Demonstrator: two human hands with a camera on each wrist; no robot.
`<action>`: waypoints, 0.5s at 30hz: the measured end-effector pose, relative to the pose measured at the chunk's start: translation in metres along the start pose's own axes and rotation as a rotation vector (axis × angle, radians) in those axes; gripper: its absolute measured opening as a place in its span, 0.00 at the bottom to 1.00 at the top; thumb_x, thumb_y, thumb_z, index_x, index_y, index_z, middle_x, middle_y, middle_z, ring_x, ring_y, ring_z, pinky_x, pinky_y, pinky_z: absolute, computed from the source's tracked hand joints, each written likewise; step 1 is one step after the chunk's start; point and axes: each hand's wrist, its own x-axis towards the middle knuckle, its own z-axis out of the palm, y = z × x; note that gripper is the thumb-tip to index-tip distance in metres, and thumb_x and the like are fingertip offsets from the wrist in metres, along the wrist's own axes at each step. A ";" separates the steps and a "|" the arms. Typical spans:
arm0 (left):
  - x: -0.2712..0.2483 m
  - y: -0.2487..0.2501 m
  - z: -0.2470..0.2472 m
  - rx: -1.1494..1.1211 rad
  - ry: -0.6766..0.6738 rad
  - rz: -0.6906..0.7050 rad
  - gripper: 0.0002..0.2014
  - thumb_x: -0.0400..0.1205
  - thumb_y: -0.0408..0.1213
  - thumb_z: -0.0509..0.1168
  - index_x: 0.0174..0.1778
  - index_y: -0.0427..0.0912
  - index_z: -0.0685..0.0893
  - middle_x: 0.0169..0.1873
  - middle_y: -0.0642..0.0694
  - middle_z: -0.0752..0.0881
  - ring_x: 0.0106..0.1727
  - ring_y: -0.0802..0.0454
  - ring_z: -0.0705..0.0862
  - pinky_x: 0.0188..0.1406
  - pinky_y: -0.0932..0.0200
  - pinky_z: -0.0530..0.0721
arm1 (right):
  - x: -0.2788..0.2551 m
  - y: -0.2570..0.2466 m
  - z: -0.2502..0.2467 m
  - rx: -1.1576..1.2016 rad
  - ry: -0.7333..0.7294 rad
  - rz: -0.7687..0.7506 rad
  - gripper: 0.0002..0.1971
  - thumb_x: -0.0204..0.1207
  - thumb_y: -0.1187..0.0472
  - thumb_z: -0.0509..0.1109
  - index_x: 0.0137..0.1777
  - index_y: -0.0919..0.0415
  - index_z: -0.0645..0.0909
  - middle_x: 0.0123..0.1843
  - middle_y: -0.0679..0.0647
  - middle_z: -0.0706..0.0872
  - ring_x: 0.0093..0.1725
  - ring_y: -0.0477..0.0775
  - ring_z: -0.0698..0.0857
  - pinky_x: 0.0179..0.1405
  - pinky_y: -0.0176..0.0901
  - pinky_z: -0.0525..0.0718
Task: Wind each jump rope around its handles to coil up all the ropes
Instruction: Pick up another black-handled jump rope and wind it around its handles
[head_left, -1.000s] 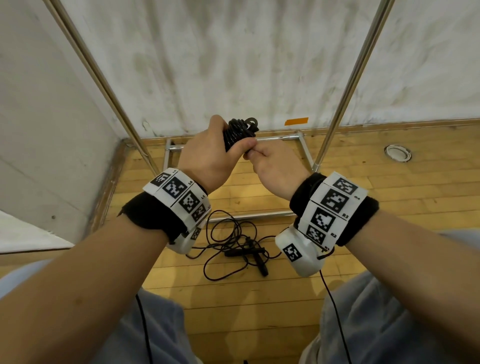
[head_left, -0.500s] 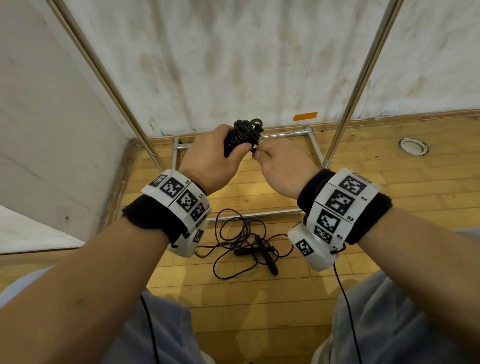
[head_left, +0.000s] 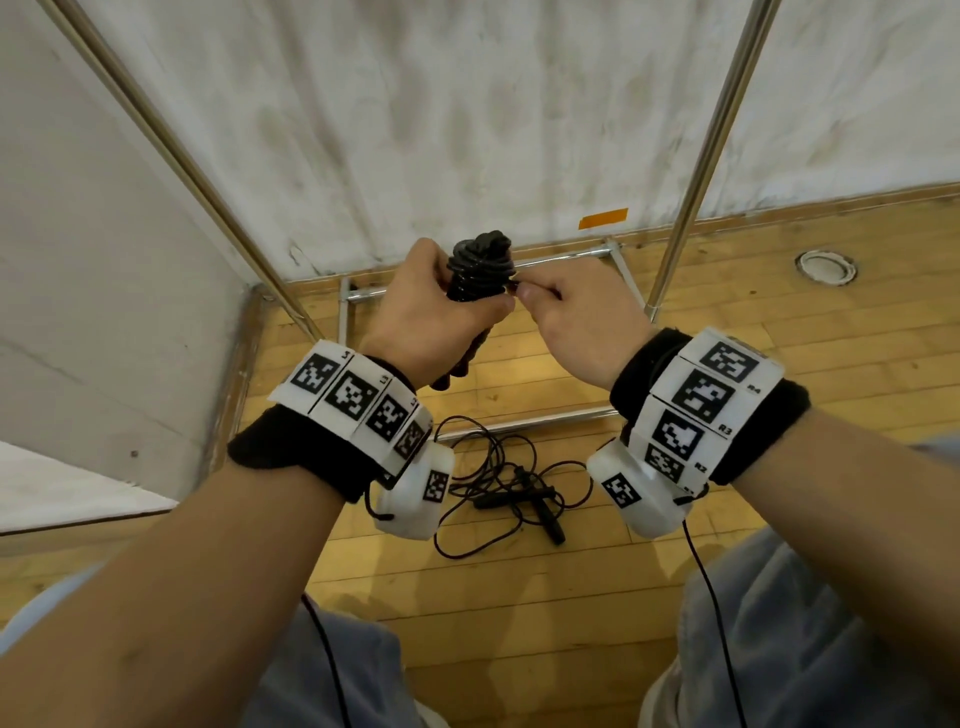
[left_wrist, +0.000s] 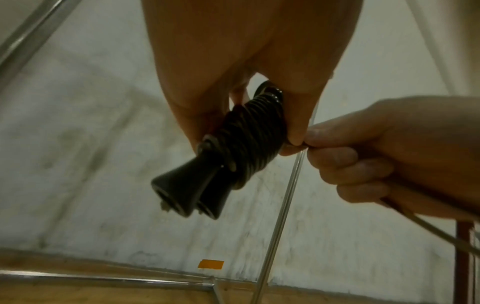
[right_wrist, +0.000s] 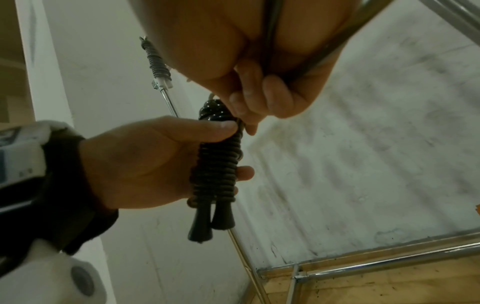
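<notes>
Two hands meet: the left hand (head_left: 431, 317) grips the wound jump rope (head_left: 480, 267), its handles mostly hidden; the right hand (head_left: 582, 317) pinches the rope's end, barely visible.

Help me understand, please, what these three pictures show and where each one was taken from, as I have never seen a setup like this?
No machine: a person wears a head camera and one on each wrist, with marker bands. From the head view, the left hand grips a wound jump rope, its two handles side by side. The right hand pinches the rope's loose end against the coil. The wrist views show the same grip from below. A second, uncoiled rope lies on the wooden floor between the knees.
</notes>
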 end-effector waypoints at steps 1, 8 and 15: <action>0.001 0.002 -0.001 -0.024 -0.015 -0.008 0.17 0.73 0.38 0.75 0.44 0.47 0.70 0.27 0.45 0.83 0.23 0.42 0.79 0.18 0.43 0.80 | 0.000 0.000 0.000 0.008 0.010 -0.012 0.13 0.82 0.64 0.57 0.44 0.64 0.84 0.25 0.45 0.71 0.26 0.44 0.69 0.24 0.30 0.65; 0.003 0.006 -0.006 0.070 -0.008 0.067 0.09 0.78 0.33 0.68 0.38 0.53 0.78 0.21 0.57 0.81 0.15 0.66 0.76 0.14 0.73 0.70 | 0.004 -0.003 -0.008 -0.036 -0.107 0.021 0.15 0.82 0.59 0.61 0.33 0.61 0.76 0.23 0.48 0.70 0.23 0.47 0.68 0.27 0.40 0.67; 0.008 0.009 -0.009 0.113 0.076 0.063 0.07 0.77 0.37 0.66 0.49 0.44 0.77 0.35 0.47 0.84 0.31 0.51 0.84 0.26 0.62 0.77 | 0.004 -0.013 -0.007 0.004 -0.127 0.058 0.16 0.82 0.58 0.61 0.45 0.71 0.82 0.23 0.50 0.72 0.21 0.48 0.70 0.26 0.41 0.74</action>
